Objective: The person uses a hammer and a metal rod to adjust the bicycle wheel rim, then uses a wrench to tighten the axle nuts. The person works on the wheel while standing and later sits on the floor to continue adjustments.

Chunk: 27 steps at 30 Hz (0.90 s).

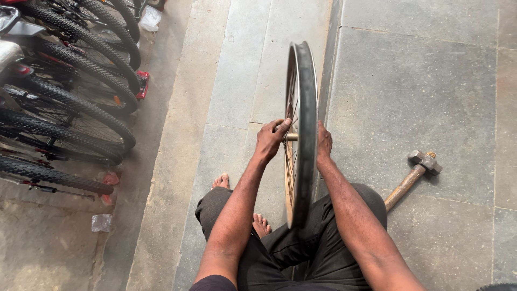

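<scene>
A bicycle wheel with a black tyre stands upright and edge-on in front of me, between my knees. My left hand grips the axle end sticking out of the hub on the wheel's left side. On the right side of the wheel, my right hand is pressed against the hub; its fingers are hidden behind the rim. I sit on the stone floor with my legs folded, bare feet showing below the wheel.
A hammer with a wooden handle lies on the stone slabs to my right. A row of parked bicycles with black tyres fills the left side. A small clear plastic bag lies on the ground at lower left.
</scene>
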Tool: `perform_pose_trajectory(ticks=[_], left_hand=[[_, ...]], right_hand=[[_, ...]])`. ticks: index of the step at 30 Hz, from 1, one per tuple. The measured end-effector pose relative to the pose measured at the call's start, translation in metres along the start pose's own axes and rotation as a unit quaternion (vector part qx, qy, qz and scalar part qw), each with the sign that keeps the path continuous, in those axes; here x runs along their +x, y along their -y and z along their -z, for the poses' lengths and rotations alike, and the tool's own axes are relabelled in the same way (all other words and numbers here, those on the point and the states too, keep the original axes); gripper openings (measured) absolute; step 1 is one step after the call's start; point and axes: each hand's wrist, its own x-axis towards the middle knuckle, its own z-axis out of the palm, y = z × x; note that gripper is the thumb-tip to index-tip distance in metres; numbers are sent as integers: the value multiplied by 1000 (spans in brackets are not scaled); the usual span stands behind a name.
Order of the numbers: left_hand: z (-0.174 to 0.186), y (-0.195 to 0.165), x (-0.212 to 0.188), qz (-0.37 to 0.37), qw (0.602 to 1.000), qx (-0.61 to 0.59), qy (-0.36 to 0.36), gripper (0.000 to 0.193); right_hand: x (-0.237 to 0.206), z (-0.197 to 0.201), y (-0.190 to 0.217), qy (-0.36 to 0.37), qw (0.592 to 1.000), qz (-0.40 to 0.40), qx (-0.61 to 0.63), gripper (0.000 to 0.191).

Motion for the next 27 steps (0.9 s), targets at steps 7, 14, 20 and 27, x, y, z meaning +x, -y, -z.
perform_pose_trajectory(ticks=[7, 14, 20, 27], left_hand=[[5, 6, 3, -13, 999, -31, 11, 110], [9, 6, 1, -84, 995, -49, 7, 117], [5, 7, 1, -135, 991, -10, -23, 110], [1, 5, -2, -157, 986, 47, -27, 77]], right_hand=[[0, -6, -12, -4, 995, -20, 96, 26], [0, -3, 6, -79, 988, 133, -12, 18], [-3, -5, 10, -30, 995, 52, 78, 36], [-6, -2, 14, -69, 988, 129, 59, 45]])
